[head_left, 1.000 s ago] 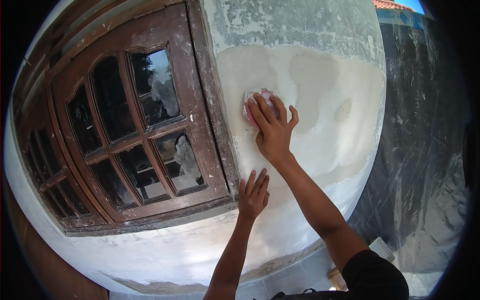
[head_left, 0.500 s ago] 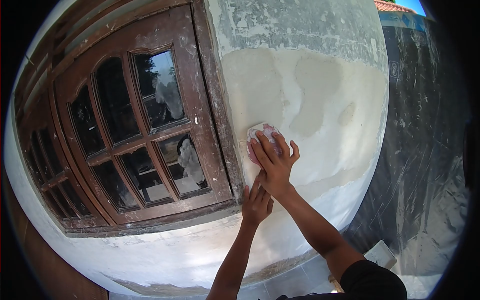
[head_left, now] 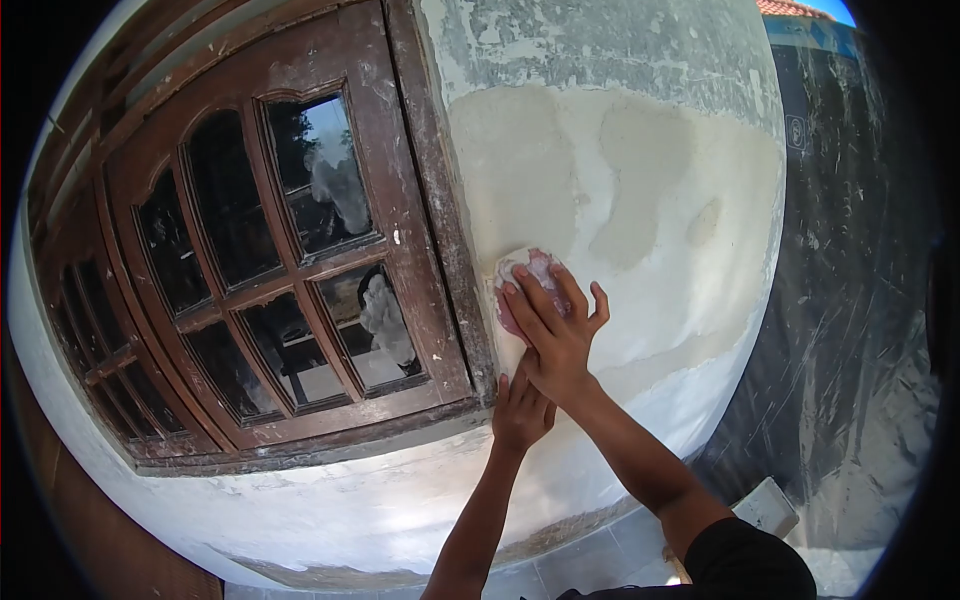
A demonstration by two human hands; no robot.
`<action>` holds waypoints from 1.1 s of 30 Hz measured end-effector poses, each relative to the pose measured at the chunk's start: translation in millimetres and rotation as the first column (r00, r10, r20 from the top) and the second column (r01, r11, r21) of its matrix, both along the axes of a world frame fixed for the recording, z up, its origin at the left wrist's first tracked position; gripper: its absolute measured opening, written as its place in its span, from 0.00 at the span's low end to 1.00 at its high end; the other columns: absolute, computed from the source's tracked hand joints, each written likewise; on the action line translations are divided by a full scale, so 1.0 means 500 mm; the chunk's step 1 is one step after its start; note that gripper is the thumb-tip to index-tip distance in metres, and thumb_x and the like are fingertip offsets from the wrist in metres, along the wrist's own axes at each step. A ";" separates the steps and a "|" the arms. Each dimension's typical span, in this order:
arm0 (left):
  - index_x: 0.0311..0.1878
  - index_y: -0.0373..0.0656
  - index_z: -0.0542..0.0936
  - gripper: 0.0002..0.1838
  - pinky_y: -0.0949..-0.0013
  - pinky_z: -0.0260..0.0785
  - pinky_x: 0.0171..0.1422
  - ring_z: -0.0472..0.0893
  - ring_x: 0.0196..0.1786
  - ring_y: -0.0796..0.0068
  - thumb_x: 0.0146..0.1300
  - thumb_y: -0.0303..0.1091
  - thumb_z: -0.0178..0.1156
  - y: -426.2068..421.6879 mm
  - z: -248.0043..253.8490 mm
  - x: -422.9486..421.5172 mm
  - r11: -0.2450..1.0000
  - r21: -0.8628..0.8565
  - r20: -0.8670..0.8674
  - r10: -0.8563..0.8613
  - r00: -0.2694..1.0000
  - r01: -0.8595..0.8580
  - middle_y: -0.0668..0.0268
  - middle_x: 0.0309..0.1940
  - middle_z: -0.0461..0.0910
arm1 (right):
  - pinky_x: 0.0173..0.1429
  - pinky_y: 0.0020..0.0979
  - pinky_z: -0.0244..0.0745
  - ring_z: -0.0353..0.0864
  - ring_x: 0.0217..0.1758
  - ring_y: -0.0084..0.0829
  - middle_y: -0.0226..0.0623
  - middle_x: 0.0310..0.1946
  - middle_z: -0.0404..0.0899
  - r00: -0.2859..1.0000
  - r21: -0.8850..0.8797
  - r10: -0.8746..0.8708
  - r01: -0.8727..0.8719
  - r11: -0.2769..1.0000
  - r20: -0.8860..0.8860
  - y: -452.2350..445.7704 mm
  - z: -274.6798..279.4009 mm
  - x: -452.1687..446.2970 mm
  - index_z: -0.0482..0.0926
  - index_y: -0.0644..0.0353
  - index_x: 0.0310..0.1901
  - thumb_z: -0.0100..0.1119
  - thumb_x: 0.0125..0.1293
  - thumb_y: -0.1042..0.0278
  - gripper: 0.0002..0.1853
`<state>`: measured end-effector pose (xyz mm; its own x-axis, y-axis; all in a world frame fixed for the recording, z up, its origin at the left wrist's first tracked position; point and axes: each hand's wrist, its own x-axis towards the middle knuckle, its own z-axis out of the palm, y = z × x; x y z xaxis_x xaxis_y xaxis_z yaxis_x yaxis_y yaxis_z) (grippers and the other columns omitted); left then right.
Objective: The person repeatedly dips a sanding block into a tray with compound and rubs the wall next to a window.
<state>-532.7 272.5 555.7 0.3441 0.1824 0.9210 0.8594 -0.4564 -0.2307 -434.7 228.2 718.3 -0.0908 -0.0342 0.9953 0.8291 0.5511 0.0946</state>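
My right hand [head_left: 556, 345] presses a flat, rounded pink pad [head_left: 541, 263] smeared with white against the plastered wall [head_left: 640, 300], close to the window frame. Its fingers are spread over the pad, with one finger standing off to the right; the frames do not show exactly what kind of pad it is. Just below, my left hand [head_left: 523, 415] has its fingers stretched upward, partly behind the right hand. It is by the lower corner of the window frame [head_left: 478, 372], and I see nothing in it.
A brown wooden window [head_left: 412, 392] with several glass panes takes up the left side. Greyish patches [head_left: 645, 180] mark the wall above my hands. Dark plastic sheeting [head_left: 840, 220] hangs at the right. A pale block-like object [head_left: 768, 508] lies low on the right, near the tiled floor [head_left: 590, 565].
Both hands sit slightly lower and further right in the picture; the view has also shifted a little. The pad stays under my right hand against the wall.
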 end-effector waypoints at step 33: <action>0.74 0.32 0.61 0.37 0.37 0.39 0.85 0.45 0.84 0.37 0.60 0.26 0.55 -0.230 -0.267 0.186 0.797 -0.602 0.358 0.210 0.910 0.053 0.42 0.81 0.49 | 0.75 0.60 0.44 0.66 0.76 0.36 0.24 0.67 0.75 0.940 -0.638 0.118 0.121 0.761 0.319 -0.045 -0.577 0.378 0.78 0.38 0.63 0.64 0.57 0.80 0.32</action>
<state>-439.8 157.5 422.1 -0.0566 0.7392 0.6712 0.8527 -0.3139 0.4176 -245.6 205.6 430.0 -0.4064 0.5987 0.6903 0.8162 0.5775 -0.0204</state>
